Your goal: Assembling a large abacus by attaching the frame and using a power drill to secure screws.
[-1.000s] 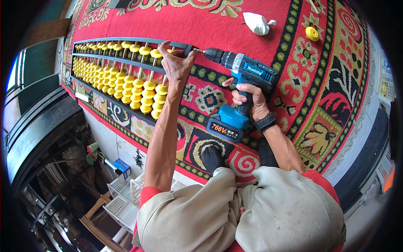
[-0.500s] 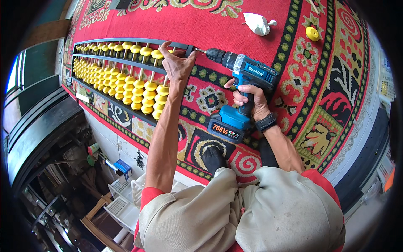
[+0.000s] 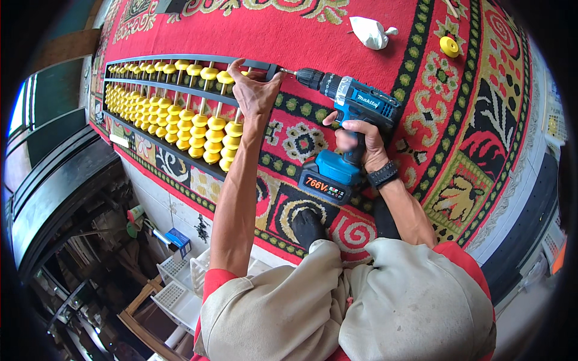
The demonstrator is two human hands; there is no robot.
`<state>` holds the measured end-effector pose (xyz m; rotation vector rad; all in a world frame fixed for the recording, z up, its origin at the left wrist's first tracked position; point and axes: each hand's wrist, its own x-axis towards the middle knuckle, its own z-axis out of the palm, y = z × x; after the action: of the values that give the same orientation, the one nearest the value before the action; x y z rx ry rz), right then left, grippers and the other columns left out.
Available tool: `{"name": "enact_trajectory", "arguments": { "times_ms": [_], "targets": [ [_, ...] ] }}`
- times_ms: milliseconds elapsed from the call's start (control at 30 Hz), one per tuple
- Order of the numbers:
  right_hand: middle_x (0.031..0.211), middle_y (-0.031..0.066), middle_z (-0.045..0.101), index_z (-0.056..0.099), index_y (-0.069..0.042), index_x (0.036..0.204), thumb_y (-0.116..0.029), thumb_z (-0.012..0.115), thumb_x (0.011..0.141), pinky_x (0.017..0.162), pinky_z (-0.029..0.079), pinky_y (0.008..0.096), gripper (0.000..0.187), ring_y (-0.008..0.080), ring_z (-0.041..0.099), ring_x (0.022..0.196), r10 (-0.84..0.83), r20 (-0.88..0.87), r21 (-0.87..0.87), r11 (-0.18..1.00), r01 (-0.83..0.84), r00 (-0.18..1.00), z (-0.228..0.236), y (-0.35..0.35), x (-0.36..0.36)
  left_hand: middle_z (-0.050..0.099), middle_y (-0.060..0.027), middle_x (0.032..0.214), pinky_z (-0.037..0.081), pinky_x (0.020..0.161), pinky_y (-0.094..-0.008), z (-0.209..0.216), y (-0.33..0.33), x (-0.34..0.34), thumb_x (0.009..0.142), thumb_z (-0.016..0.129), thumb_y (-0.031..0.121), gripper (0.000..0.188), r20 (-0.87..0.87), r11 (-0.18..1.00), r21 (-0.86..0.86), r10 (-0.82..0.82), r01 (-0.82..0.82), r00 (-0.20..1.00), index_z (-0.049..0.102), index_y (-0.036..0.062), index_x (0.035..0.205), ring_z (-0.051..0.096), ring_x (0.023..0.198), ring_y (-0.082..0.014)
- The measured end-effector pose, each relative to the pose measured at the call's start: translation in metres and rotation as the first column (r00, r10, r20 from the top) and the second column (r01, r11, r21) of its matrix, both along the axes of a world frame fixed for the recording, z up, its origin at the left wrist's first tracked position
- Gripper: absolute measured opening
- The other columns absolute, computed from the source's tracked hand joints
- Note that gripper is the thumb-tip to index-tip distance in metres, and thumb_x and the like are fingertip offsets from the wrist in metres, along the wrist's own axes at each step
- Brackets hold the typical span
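The abacus (image 3: 186,114) lies on the carpet (image 3: 235,39) between your 10 and 11 o'clock, and the drill (image 3: 361,108) is at your 12, its nose pointing to 10. The fingers of your left hand (image 3: 256,93) hold the abacus by its near-right end: forefinger up on the top rail, thumb right beside the bit (image 3: 288,72). Your right hand (image 3: 368,144) has its fingers wrapped round the drill's grip; the forefinger reaches toward the trigger, though you cannot tell from here whether it presses.

The bit's tip is at the frame's end, touching or only just beside it; that is too small to settle. Good work here likely depends on lining the bit up square to that end, since a slant could make it skate. Your left thumb is the part at risk, so slide it toward 6 o'clock before adding speed. Brace the frame firmly toward 3 against your push, squeeze the trigger gently, and lean in straight rather than twisting your wrist.
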<state>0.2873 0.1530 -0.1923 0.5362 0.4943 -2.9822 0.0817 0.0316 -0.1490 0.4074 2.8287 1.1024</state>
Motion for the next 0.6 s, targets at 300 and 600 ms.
{"name": "enact_trajectory", "arguments": {
  "times_ms": [300, 600],
  "targets": [
    [0.094, 0.01, 0.063, 0.057, 0.005, 0.108, -0.016, 0.064, 0.08, 0.051, 0.041, 0.0218, 0.036, 0.0039, 0.041, 0.049, -0.048, 0.057, 0.053, 0.998, 0.045, 0.997, 0.012, 0.004, -0.002, 0.07, -0.0135, 0.079, 0.052, 0.073, -0.0338, -0.003, -0.001, -0.004, 0.067, 0.081, 0.015, 0.077, -0.007, 0.999, -0.025, -0.025, 0.025, 1.0, 0.032, 0.0034, 0.125, 0.068, 0.074, -0.0261],
    [0.103, 0.0148, 0.064, 0.056, 0.005, 0.109, -0.014, 0.064, 0.08, 0.051, 0.041, 0.0214, 0.036, 0.0039, 0.042, 0.049, -0.066, 0.018, -0.004, 0.998, 0.067, 0.998, 0.004, 0.005, -0.002, 0.07, -0.014, 0.078, 0.052, 0.073, -0.0342, 0.001, 0.002, -0.001, 0.067, 0.08, 0.015, 0.076, -0.014, 0.999, -0.044, -0.016, 0.015, 1.0, 0.032, 0.0034, 0.125, 0.068, 0.073, -0.0265]
  ]
}}
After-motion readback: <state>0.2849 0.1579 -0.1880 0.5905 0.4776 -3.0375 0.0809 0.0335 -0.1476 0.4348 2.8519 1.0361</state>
